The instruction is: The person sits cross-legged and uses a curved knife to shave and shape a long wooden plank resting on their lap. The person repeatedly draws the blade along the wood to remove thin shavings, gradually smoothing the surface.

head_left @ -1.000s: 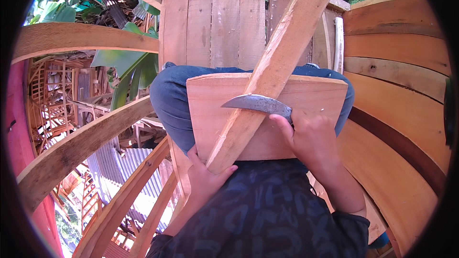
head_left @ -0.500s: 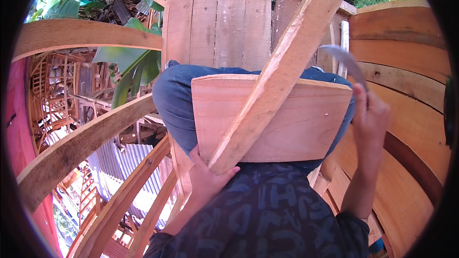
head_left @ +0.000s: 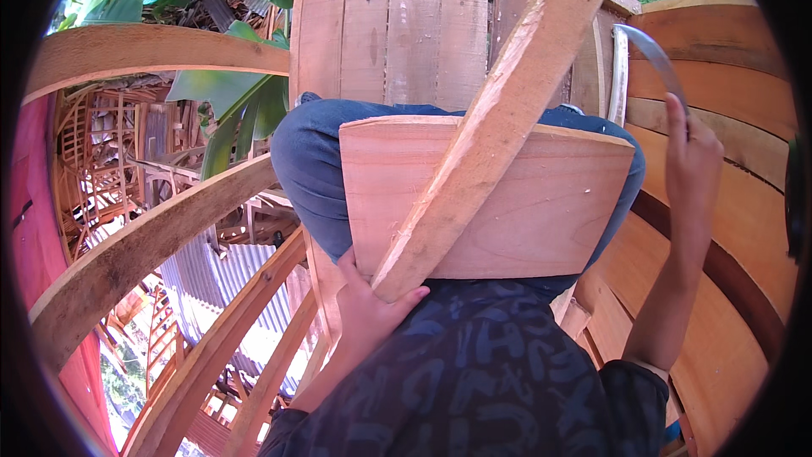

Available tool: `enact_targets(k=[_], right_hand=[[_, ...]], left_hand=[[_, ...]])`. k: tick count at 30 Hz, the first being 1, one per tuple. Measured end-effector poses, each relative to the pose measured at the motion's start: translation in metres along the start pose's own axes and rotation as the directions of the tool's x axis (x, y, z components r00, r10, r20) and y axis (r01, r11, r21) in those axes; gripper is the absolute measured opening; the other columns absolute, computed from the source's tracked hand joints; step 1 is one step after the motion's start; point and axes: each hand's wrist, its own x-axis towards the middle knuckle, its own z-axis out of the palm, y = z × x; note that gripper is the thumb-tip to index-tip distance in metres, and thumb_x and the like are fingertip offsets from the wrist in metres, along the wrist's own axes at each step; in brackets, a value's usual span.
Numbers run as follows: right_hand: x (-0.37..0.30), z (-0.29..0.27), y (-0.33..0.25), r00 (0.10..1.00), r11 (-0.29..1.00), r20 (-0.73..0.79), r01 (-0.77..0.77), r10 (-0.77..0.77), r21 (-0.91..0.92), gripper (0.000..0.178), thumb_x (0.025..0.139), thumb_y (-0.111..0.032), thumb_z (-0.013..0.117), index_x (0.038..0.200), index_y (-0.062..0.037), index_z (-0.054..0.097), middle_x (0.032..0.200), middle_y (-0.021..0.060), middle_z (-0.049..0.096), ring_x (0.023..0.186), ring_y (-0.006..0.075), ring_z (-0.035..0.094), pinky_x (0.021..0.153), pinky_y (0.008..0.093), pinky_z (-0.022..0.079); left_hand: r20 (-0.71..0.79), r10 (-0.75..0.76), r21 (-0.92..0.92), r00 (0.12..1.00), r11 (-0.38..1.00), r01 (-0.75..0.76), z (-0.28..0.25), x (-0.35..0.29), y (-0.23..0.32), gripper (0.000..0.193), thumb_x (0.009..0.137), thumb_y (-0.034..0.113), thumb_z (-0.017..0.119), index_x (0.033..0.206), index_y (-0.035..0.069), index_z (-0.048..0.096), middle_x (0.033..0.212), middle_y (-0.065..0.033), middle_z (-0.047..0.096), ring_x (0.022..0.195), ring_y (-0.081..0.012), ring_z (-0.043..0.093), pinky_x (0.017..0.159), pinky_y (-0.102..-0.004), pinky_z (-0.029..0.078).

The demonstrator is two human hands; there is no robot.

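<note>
A wide wooden board [head_left: 541,211] lies across my lap. Over it a long squared timber [head_left: 499,118] slants from near my waist up to the far right, with a rough, chipped edge along its left side. My left hand [head_left: 368,303] is wrapped round the near end of this timber, at the board's lower left corner. Off to the right, my right hand [head_left: 695,152] is raised, closed on a sickle [head_left: 656,57] with a thin curved blade pointing away and to the left. The blade is apart from the timber. Its handle is mostly hidden in my fingers.
I sit on a plank floor [head_left: 414,34] with small wood chips on it. Slanted boards [head_left: 719,195] form a wall close on the right. Open wooden rails [head_left: 161,258] run along the left, with corrugated metal sheets [head_left: 245,288] and banana leaves [head_left: 233,106] beyond them.
My right hand has swung the sickle outward to the right and away from the timber. The left hand keeps its hold on the timber's near end.
</note>
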Motion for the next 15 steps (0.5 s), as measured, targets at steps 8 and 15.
enact_targets(k=[8,15], right_hand=[[-0.099,0.020,-0.079,0.851,0.906,0.311,0.398,-0.423,0.144,0.051,0.085,-0.049,0.061,0.056,-0.0066,0.055,0.051,0.0131,0.054,0.045,0.0294,0.056,0.043,0.0384,0.042],[-0.088,0.035,-0.078,0.807,0.856,0.317,0.515,-0.498,0.032,0.053,0.084,-0.051,0.060,0.056,-0.0070,0.056,0.049,0.0105,0.054,0.043,0.0287,0.056,0.042,0.0391,0.042]], left_hand=[[0.055,-0.108,-0.057,0.993,0.992,0.111,0.001,-0.001,0.002,0.101,0.061,0.039,0.087,0.129,-0.003,0.026,0.107,-0.0217,0.058,0.096,-0.0306,0.063,0.081,-0.0367,0.050],[0.061,-0.116,-0.084,0.991,0.989,0.121,0.001,0.003,0.005,0.099,0.061,0.038,0.087,0.129,-0.003,0.026,0.104,-0.0212,0.061,0.097,-0.0295,0.064,0.082,-0.0369,0.050]])
